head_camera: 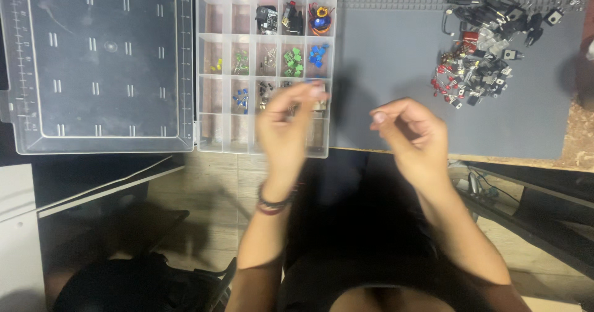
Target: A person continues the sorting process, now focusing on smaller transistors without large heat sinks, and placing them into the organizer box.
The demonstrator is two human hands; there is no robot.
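Note:
My left hand hovers over the lower right compartments of a clear plastic organizer box. Its fingers are pinched together and blurred. A tiny blue bit shows at the fingertips, but whether it is held cannot be told. My right hand hangs over the near edge of the grey mat, to the right of the box. Its fingers are curled in, thumb against forefinger, with nothing visible between them. Beaded bracelets circle my left wrist.
The box's compartments hold small electronic parts: green, blue, yellow. Its clear lid lies open to the left. A heap of loose black, red and silver components lies at the mat's far right. Cables run below the table edge.

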